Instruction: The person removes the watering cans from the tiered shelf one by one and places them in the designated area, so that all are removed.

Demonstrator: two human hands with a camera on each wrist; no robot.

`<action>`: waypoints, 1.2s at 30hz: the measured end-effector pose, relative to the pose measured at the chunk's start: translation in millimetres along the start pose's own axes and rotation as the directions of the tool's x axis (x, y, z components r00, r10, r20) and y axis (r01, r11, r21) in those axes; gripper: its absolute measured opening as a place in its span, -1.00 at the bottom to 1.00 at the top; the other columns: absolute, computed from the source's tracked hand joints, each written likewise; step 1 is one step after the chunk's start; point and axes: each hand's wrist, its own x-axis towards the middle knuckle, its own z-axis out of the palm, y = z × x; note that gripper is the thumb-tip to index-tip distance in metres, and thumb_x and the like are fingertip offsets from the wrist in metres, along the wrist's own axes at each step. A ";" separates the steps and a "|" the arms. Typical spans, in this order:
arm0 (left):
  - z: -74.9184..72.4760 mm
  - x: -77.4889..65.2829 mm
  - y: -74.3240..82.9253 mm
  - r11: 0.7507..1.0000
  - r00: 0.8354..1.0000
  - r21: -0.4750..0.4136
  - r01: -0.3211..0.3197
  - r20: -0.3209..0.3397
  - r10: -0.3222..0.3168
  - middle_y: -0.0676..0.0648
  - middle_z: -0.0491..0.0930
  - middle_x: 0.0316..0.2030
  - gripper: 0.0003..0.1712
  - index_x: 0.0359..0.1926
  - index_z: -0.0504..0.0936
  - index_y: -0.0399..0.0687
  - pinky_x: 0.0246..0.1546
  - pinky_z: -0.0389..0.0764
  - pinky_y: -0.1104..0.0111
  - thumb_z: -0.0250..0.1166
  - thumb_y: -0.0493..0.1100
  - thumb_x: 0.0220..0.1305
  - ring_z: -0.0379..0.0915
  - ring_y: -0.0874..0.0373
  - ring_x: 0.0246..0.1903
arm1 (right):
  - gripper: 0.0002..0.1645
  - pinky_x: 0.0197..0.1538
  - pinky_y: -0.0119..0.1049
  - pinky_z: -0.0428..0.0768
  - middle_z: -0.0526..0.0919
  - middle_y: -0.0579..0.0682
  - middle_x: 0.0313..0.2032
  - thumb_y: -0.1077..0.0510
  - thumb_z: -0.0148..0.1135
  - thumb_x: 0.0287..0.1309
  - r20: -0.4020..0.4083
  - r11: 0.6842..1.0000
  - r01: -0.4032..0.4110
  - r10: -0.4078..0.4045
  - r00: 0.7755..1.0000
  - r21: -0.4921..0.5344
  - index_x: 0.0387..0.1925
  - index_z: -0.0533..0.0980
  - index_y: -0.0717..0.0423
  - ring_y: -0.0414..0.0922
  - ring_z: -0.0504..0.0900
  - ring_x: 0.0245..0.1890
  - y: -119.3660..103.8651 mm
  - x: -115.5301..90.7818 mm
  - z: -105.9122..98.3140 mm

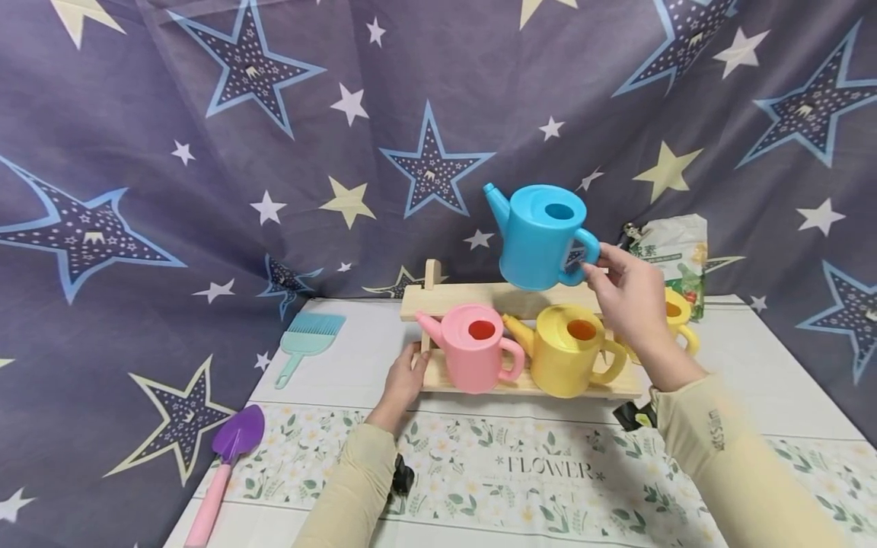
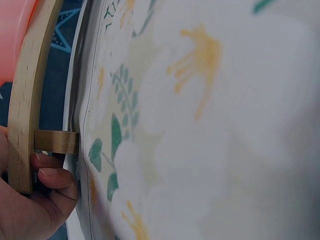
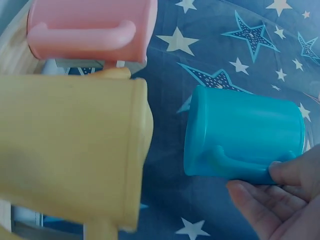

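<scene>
A blue toy watering can [image 1: 537, 243] is held up over the top plank of a two-tier wooden shelf [image 1: 448, 297]. My right hand [image 1: 633, 297] pinches its handle between thumb and fingers, as the right wrist view also shows. On the lower plank stand a pink watering can [image 1: 473, 358] and a yellow watering can [image 1: 563, 361], spouts to the left. My left hand [image 1: 403, 380] is at the shelf's left end; in the left wrist view its fingers [image 2: 62, 182] curl round the plank. Behind my right forearm, another yellow watering can [image 1: 677, 308] is partly hidden.
At left lie a teal brush-like tool [image 1: 308, 342] and a purple trowel with a pink handle [image 1: 236, 434]. A white printed bag [image 1: 674, 240] stands behind the shelf at right. Starry cloth [image 1: 329, 251] hangs behind the flower-patterned table cover [image 1: 521, 502].
</scene>
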 end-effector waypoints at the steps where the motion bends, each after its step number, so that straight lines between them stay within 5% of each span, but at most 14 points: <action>1: -0.5 -0.1 0.3 1.000 1.000 -0.001 0.002 -0.001 -0.002 -0.26 0.34 0.33 -0.54 0.30 0.39 -0.12 0.34 0.17 -0.12 0.01 -0.03 0.51 0.15 -0.23 0.36 | -0.62 -0.31 -0.59 0.57 0.72 0.16 -0.20 0.12 0.18 0.35 -0.007 1.000 0.003 -0.003 1.000 -0.005 0.11 0.57 0.21 0.06 0.73 -0.28 0.4 -0.9 -2.9; 5: -1.8 -0.6 1.3 1.000 1.000 -0.007 0.004 -0.005 -0.004 -0.25 0.37 0.31 -0.56 0.29 0.40 -0.12 0.34 0.17 -0.11 0.01 -0.04 0.51 0.18 -0.20 0.35 | -0.62 -0.26 -0.66 0.53 0.72 0.19 -0.21 0.14 0.19 0.34 -0.040 0.999 0.025 -0.026 0.999 -0.046 0.11 0.57 0.22 -0.01 0.74 -0.31 4.8 -3.1 -13.9; 11: -1.9 1.0 1.0 1.000 1.000 -0.001 -0.012 -0.012 0.012 -0.24 0.40 0.29 -0.57 0.27 0.41 -0.12 0.34 0.18 -0.09 0.02 -0.05 0.50 0.20 -0.18 0.34 | -0.60 -0.39 -0.78 0.39 0.71 0.24 -0.14 0.13 0.23 0.31 -0.083 0.996 0.012 -0.019 0.996 -0.086 0.14 0.57 0.18 -0.72 0.46 -0.50 15.9 -7.2 -32.5; 13: -1.7 1.4 0.6 1.000 1.000 0.006 -0.015 -0.013 0.015 -0.24 0.39 0.29 -0.56 0.27 0.41 -0.13 0.34 0.18 -0.09 0.02 -0.05 0.51 0.19 -0.19 0.35 | -0.60 -0.42 -0.79 0.37 0.70 0.26 -0.11 0.15 0.22 0.31 -0.091 0.996 -0.007 -0.001 0.996 -0.094 0.13 0.57 0.20 -0.80 0.38 -0.52 19.3 -9.0 -38.3; 23: 0.5 2.7 -0.9 1.000 1.000 -0.006 -0.009 -0.008 0.009 -0.23 0.38 0.31 -0.57 0.27 0.41 -0.10 0.35 0.16 -0.09 0.02 -0.03 0.50 0.17 -0.18 0.36 | -0.55 -0.38 -0.79 0.44 0.68 0.24 -0.07 0.12 0.16 0.35 -0.099 0.987 -0.129 0.120 0.988 -0.091 0.20 0.51 0.18 -0.76 0.42 -0.50 30.8 -16.4 -63.1; 36: 1.2 2.2 -3.2 1.000 1.000 -0.010 -0.006 -0.007 0.006 -0.23 0.38 0.31 -0.57 0.27 0.41 -0.09 0.35 0.16 -0.10 0.02 -0.04 0.50 0.17 -0.19 0.36 | -0.52 -0.26 -0.80 0.39 0.70 0.15 -0.07 0.08 0.18 0.33 -0.148 0.969 -0.186 0.163 0.976 -0.164 0.23 0.50 0.14 -0.80 0.38 -0.47 45.4 -25.5 -82.5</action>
